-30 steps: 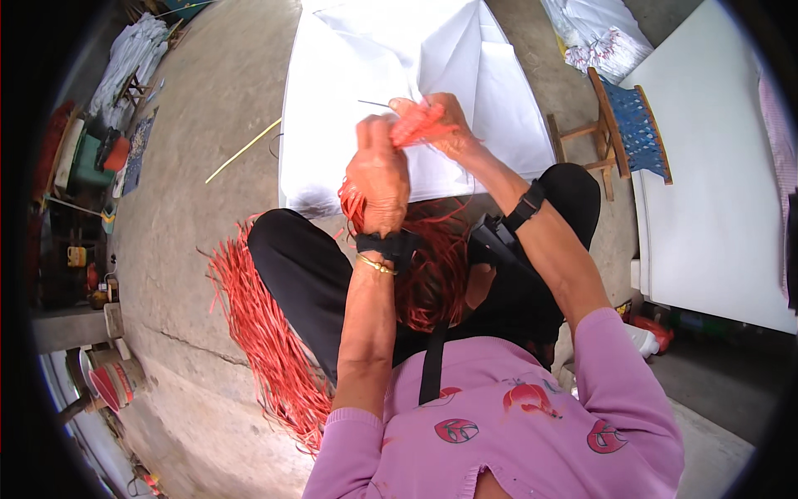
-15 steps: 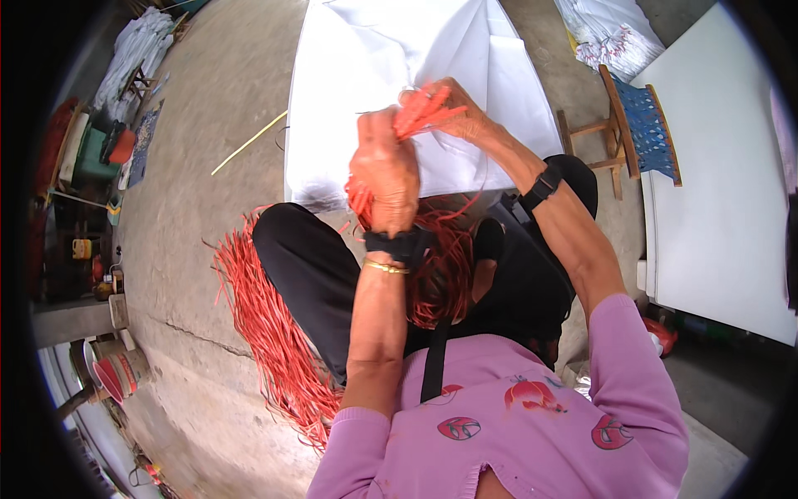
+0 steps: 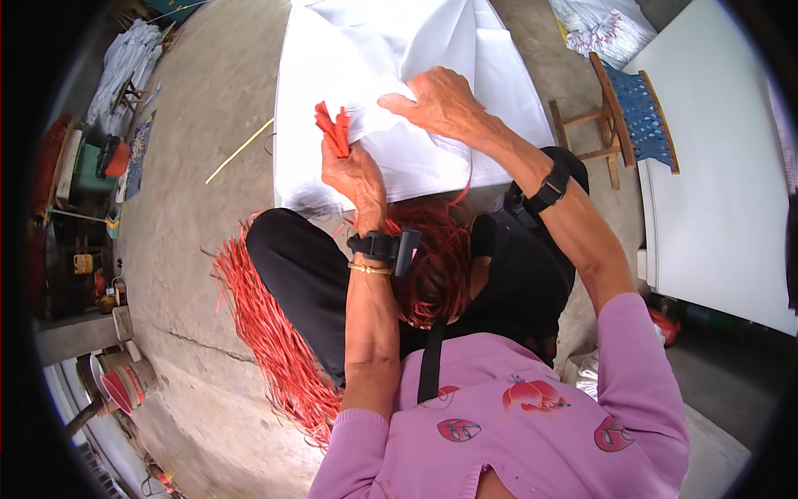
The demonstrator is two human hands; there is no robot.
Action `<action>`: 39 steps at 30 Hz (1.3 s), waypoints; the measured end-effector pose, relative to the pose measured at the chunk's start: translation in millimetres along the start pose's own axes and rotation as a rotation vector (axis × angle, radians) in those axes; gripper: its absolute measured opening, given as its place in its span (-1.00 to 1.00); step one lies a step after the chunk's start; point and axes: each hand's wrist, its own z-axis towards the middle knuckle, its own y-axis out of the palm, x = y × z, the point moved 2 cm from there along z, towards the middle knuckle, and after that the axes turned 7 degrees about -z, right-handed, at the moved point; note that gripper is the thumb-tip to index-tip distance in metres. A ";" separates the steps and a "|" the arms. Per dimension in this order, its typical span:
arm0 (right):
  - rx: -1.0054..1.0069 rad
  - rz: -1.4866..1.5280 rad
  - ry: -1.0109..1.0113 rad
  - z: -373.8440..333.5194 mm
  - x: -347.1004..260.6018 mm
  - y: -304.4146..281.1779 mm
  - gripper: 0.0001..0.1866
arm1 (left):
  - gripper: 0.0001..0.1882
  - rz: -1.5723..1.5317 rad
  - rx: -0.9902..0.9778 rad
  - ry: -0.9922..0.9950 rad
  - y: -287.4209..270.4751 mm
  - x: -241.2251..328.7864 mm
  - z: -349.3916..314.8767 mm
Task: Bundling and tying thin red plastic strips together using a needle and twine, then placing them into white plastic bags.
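My left hand is closed on a small bunch of red strips, whose short ends stick up past the thumb. It is over the near left part of a white cloth-like sheet, which lies creased in front of my knees. To its right and a little farther off, my right hand is open above the sheet, thumb apart from the bent fingers, with nothing seen in it. A loose heap of long red strips lies in my lap, partly hidden behind the left wrist.
More long red strips lie beside my left leg, down to the floor. At the right is a wooden stool with a blue woven seat, next to a large white panel. A thin yellow strip lies on the concrete floor.
My hands have moved apart: the left went left and nearer with the red bunch, while the right let go of the strips and stays over the white sheet.
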 end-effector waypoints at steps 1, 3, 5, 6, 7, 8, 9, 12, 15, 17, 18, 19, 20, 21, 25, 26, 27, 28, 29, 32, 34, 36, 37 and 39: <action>-0.046 -0.051 0.058 -0.5 -0.7 -0.2 -0.39 | -0.71 -0.011 0.033 0.013 -1.0 -6.1 1.4; 0.004 -0.092 -0.070 -0.8 -5.2 -2.9 -0.39 | -0.72 0.000 0.007 -0.052 -2.5 -19.5 3.5; -0.046 -0.196 -0.054 -1.3 -4.7 -1.7 -0.41 | -0.64 -0.003 0.045 -0.098 -6.8 -29.4 7.3; -0.046 -0.164 -0.128 -1.4 -5.2 -0.6 -0.42 | -0.64 0.000 -0.002 -0.171 -8.2 -32.9 8.9; -0.077 -0.234 -0.085 -1.3 -2.2 1.6 -0.42 | -0.64 -0.028 0.007 -0.170 -10.6 -33.1 10.5; -0.077 -0.269 -0.134 -1.2 -0.9 4.4 -0.41 | -0.65 -0.048 0.057 -0.113 -13.0 -29.9 11.1; -0.033 -0.246 -0.232 -1.2 -0.2 7.0 -0.39 | -0.65 -0.055 0.020 -0.168 -13.0 -26.7 10.6; -0.152 -0.309 -0.312 0.2 7.0 23.5 -0.46 | -0.74 0.031 0.047 0.107 -11.5 1.6 2.5; -0.022 0.092 -0.181 5.1 10.2 34.1 -0.41 | -0.85 -0.013 -0.064 0.168 9.6 27.6 -8.6; 0.084 -0.076 -0.305 3.1 8.9 34.2 -0.40 | -0.89 -0.096 -0.224 0.046 21.0 33.8 -9.1; 0.033 -0.165 -0.360 2.7 7.8 34.2 -0.39 | -0.92 -0.142 -0.226 -0.044 21.1 33.8 -9.0; 0.005 -0.178 -0.322 1.2 7.9 32.2 -0.39 | -0.87 -0.273 -0.304 -0.189 20.6 31.1 -8.1; 0.081 -0.209 -0.282 -0.8 7.1 27.2 -0.38 | -0.81 -0.387 -0.262 -0.265 14.2 28.3 -5.9; 0.008 -0.002 -0.080 -0.3 9.3 24.1 -0.45 | -0.73 -0.479 -0.248 -0.203 7.7 27.2 -6.7; -0.101 0.144 0.225 4.6 1.0 13.1 -0.42 | -0.56 -0.391 -0.309 -0.174 -9.0 16.0 -16.3; -0.120 0.129 0.157 7.1 -3.4 11.0 -0.40 | -0.56 -0.245 -0.302 -0.059 -9.1 13.9 -18.5; -0.066 0.077 0.102 6.6 -7.6 8.0 -0.40 | -0.59 -0.089 -0.294 -0.152 -3.8 7.9 -20.1; -0.076 -0.006 0.126 6.9 -9.2 6.1 -0.40 | -0.66 -0.068 -0.231 -0.152 6.1 3.4 -19.9; -0.037 -0.033 0.125 5.5 -10.7 3.4 -0.41 | -0.71 -0.105 -0.243 -0.148 14.1 -1.0 -18.5; -0.066 -0.076 0.151 2.0 -9.7 -1.9 -0.44 | -0.79 -0.127 -0.131 -0.260 28.8 -20.2 -10.4; -0.009 -0.158 0.008 0.7 -12.5 -4.2 -0.47 | -0.83 -0.122 -0.068 -0.384 27.5 -34.7 -11.7; -0.038 -0.277 0.023 -1.0 -12.3 -2.5 -0.49 | -0.86 -0.243 0.095 -0.286 24.3 -44.2 -11.0; -0.061 -0.255 -0.046 -1.9 -13.4 -0.5 -0.50 | -0.84 -0.285 0.088 -0.350 23.4 -50.8 -11.8; -0.049 -0.363 -0.043 -3.6 -12.1 3.4 -0.51 | -0.84 -0.260 0.042 -0.473 20.8 -61.4 -12.9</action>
